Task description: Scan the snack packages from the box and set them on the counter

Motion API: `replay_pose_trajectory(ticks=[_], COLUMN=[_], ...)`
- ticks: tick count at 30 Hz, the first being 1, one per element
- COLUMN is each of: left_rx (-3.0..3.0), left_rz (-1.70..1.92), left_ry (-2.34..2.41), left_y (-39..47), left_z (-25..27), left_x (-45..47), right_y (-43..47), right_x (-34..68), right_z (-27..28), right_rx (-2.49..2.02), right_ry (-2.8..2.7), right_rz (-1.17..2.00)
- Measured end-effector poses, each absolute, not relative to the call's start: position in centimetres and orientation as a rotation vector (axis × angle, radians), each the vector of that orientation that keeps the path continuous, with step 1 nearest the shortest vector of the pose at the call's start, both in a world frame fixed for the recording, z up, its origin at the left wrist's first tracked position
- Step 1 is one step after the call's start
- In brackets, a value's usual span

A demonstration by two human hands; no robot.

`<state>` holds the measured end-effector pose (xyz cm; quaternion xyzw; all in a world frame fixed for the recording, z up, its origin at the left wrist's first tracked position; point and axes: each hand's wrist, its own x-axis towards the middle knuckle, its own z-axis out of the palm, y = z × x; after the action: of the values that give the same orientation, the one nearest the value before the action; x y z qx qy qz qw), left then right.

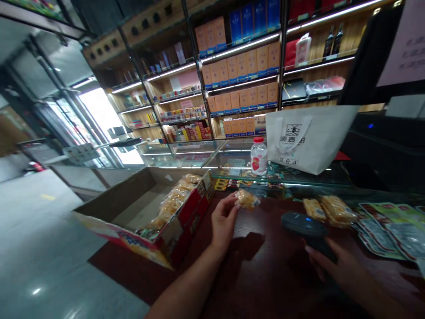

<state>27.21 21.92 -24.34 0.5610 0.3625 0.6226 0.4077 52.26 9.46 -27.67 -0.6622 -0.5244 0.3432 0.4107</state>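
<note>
Scanning step seemingly in hand: left hand holding wrapped snack packet above tabletop, between cardboard box and handheld scanner. Left fingers pinching packet's edge, thumb nearly meeting index; right hand curling fingers round scanner's grip. Next move probably calling for steady pinch, packet's pale patch facing scanner head. Clear film crinkling glossily over lumpy golden contents. Scanner showing smooth, rounded dark shell. Stiff printed card walls enclosing similar packets. Tabletop gleaming dark reddish-brown.
</note>
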Motion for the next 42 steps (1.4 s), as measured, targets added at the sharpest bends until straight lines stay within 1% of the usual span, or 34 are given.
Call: replay_pose_trajectory(ticks=[4, 6, 8, 10, 12, 15, 19, 22, 26, 28, 30, 31, 34, 37, 39, 42], left_rx=[1.414, 1.444, 1.498, 1.483, 1.439, 1.407, 1.466, 1.571, 1.713, 1.902, 2.268, 2.482, 2.873, 2.902, 2.832, 2.674], left_rz=[1.869, 1.940, 1.883, 1.739, 1.522, 1.251, 1.112, 1.015, 0.873, 0.840, 0.859, 0.878, 0.856, 0.607, 0.467, 0.455], left_ry=[1.069, 1.121, 1.184, 1.290, 1.479, 1.759, 1.930, 2.087, 2.212, 2.246, 2.181, 2.059, 1.411, 0.887, 0.756, 0.677], left_y=[21.1, 21.9, 23.9, 26.6, 29.4, 32.4, 33.9, 34.2, 33.9, 33.2, 32.3, 31.8, 29.9, 28.0, 27.3, 27.4], left_z=[-18.1, -14.4, -11.2, -9.2, -8.7, -10.0, -12.1, -12.8, -12.1, -11.3, -10.5, -10.4, -11.4, -15.3, -18.9, -23.7], left_x=[23.1, 19.9, 16.5, 13.4, 11.2, 9.6, 9.1, 8.7, 9.1, 10.7, 13.5, 15.3, 21.8, 28.9, 33.5, 39.7], right_y=[9.9, 10.2, 10.3, 10.2, 10.0, 9.7, 9.9, 10.2, 10.8, 11.1, 11.4, 11.5, 11.9, 12.1, 12.1, 12.2], right_x=[52.8, 53.0, 53.0, 52.6, 52.2, 51.8, 52.0, 52.4, 52.7, 52.8, 53.1, 53.3, 54.2, 55.1, 55.3, 55.3], right_z=[-29.3, -29.6, -29.5, -28.9, -28.2, -27.5, -27.8, -28.6, -29.0, -28.7, -28.2, -27.9, -27.5, -27.3, -27.2, -27.0], right_rx=[-1.659, -1.655, -1.654, -1.655, -1.633, -1.613, -1.563, -1.499, -1.432, -1.353, -1.250, -1.234, -1.207, -1.188, -1.164, -1.124], right_ry=[-1.312, -1.325, -1.330, -1.316, -1.293, -1.277, -1.278, -1.266, -1.133, -1.060, -0.974, -0.953, -0.906, -0.837, -0.796, -0.754], right_rz=[0.924, 0.957, 0.956, 0.925, 0.909, 0.890, 0.881, 0.897, 0.928, 0.951, 0.981, 0.978, 0.945, 0.872, 0.819, 0.756])
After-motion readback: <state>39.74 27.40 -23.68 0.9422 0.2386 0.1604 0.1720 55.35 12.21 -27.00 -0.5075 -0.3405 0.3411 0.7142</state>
